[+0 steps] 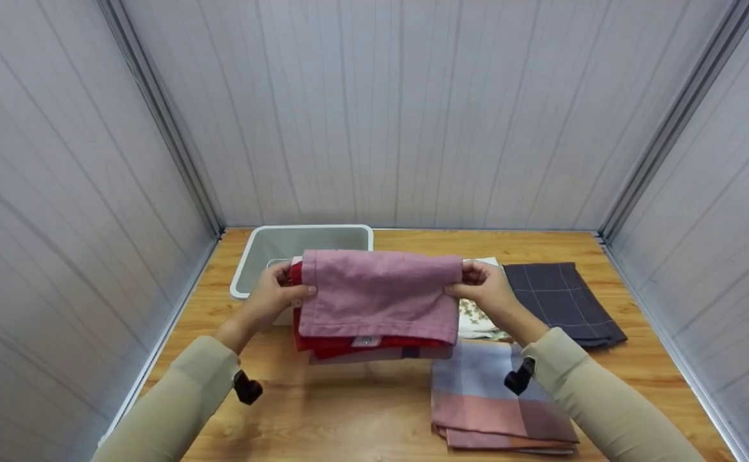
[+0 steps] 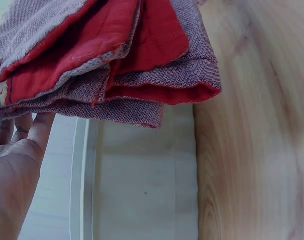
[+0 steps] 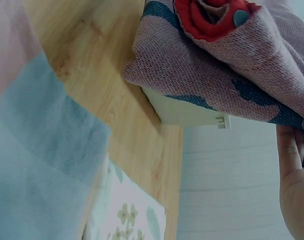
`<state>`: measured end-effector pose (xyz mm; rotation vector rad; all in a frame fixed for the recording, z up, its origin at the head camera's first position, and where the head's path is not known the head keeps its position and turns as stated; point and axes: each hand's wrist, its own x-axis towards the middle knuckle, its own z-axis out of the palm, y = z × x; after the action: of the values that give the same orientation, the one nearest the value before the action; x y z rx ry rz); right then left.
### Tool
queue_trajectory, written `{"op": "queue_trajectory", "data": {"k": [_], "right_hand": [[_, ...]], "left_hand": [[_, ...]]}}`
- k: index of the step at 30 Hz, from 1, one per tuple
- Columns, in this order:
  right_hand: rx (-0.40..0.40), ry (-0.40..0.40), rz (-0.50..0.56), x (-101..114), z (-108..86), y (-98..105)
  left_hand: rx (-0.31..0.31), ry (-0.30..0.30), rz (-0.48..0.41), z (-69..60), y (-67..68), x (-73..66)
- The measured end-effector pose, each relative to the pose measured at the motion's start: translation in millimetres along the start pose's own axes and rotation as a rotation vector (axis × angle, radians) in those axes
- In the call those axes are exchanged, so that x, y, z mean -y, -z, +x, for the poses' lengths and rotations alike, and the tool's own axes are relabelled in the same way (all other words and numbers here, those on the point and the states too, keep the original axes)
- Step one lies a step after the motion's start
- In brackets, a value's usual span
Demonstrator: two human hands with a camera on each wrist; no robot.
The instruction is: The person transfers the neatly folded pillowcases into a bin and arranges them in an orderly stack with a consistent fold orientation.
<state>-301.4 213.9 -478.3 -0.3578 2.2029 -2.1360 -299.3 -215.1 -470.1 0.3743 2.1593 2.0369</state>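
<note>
A folded cloth [image 1: 380, 295], pink outside with red layers below, is held up above the table in the head view. My left hand [image 1: 275, 295] grips its left edge, thumb on the front and fingers behind. At the opposite edge my right hand [image 1: 490, 295] pinches it the same way. The left wrist view shows the cloth's [image 2: 157, 40] stacked red and woven layers above the left hand [image 2: 17, 165]. In the right wrist view a rolled red fold and dark blue patches show on the cloth [image 3: 192, 75], with the right hand [image 3: 294, 185] beneath its edge.
Behind the cloth stands a pale plastic bin [image 1: 239, 276] with a white rim. On the wooden table [image 1: 348, 417], right of the cloth, lie a plaid folded cloth [image 1: 477, 398], a floral white cloth [image 1: 473, 321] and a dark checked cloth [image 1: 560, 301]. Panel walls enclose the table.
</note>
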Motion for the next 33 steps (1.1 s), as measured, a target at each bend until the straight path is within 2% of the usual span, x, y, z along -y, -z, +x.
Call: {"op": "queue_trajectory", "data": {"k": [6,11,20,25,33], "right_hand": [[-0.035,-0.003,0.059,4,5.3,2],[-0.048,-0.024,0.064,8,9.0,2],[0.034,-0.054,0.009,4,12.5,9],[0.054,-0.082,-0.016,1,13.9,11],[0.021,-0.120,0.006,1,15.6,10]], "left_hand": [[-0.015,-0.008,-0.047,6.3,-5.7,-4.1],[-0.018,-0.009,-0.105,12.1,-9.4,-7.0],[0.000,0.014,-0.192,19.7,-16.0,-6.9],[0.014,0.031,-0.200,21.0,-19.6,-6.3],[0.045,0.070,-0.206,20.8,-23.9,-5.8]]}}
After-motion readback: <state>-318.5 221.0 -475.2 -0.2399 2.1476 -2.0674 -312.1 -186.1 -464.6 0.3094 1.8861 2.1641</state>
